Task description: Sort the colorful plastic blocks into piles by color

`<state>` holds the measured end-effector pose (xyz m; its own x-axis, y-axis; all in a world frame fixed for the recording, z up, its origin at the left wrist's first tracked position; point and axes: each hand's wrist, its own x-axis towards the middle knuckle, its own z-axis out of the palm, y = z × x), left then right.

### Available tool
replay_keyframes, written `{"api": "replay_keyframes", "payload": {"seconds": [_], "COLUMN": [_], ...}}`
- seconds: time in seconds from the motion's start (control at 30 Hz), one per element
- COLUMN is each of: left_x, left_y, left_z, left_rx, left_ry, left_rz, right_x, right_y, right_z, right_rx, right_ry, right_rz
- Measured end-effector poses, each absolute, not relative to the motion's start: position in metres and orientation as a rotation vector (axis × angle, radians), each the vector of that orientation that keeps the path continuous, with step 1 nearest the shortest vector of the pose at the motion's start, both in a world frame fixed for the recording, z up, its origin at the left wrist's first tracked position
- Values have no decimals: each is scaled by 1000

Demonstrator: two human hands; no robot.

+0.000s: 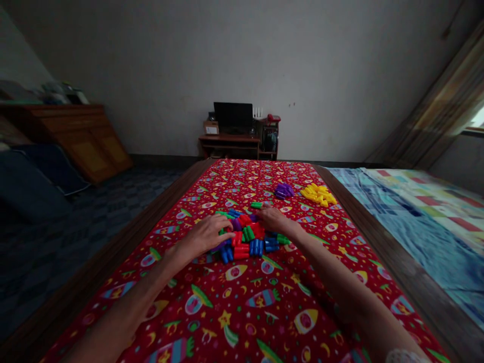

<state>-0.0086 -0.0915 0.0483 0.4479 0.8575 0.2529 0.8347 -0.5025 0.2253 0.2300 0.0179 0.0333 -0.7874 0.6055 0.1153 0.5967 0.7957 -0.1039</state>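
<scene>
A mixed heap of small plastic pieces [247, 239] in red, green, blue and purple lies in the middle of a red patterned cloth [242, 302]. My left hand [206, 236] rests on the heap's left side, fingers curled over some pieces; what it grips is hidden. My right hand [273, 219] lies on the heap's far right side, fingers bent down among the pieces next to a green piece [256, 205]. Farther off sit a small purple pile [283, 190] and a yellow pile [318, 195], sorted by colour.
The cloth covers a long wooden-edged table [385, 252]. A bed with a striped blue sheet [423, 222] is on the right. A wooden cabinet [75, 136] stands at the left, and a small desk with a dark screen [233, 117] against the far wall.
</scene>
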Motion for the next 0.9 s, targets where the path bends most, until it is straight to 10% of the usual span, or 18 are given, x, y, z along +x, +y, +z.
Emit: {"api": "replay_keyframes", "payload": {"seconds": [0.5,0.9], "left_x": [-10,43], "left_y": [-114,-66], "left_z": [32,74], "left_rx": [2529,1411], "left_ry": [1696,1373], "left_rz": [319,1434], "right_x": [298,261], "right_y": [72,31], "right_z": [19,67], "right_rx": [-1648,-1308], "right_ry": [-2008,-2129], "right_rz": [-94,201]}}
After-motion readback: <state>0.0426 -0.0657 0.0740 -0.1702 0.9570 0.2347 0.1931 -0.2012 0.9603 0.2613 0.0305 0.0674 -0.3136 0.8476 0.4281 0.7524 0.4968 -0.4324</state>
